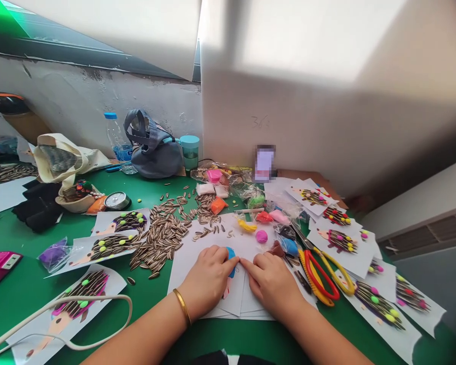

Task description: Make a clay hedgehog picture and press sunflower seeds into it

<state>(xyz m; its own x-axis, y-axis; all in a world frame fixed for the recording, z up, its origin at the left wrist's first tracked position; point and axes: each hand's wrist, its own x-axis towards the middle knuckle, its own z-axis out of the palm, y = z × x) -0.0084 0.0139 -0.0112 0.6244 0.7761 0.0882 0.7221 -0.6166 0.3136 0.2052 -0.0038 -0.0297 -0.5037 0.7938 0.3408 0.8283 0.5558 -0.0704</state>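
My left hand (209, 276) rests on white paper (251, 299) with its fingers curled over a flat piece of blue clay (231, 260). Part of the clay shows beyond the fingers, and a bit of pink shows below that hand. My right hand (273, 279) lies on the same paper, fingers bent. Its index fingertip meets the left fingertips at the edge of the blue clay; whether it holds anything is hidden. Past the fingers lie a magenta clay ball (261, 236) and a yellow clay piece (247, 225). Blue clay in a wrapper (290, 247) sits beyond my right hand.
A heap of striped sunflower seeds (163, 233) spreads left of the paper. Scissors with yellow handles (334, 268) and red-handled ones (319, 276) lie at right. Seed-and-clay hedgehog pictures (338, 243) flank both sides. A white cable (127, 314) loops at front left.
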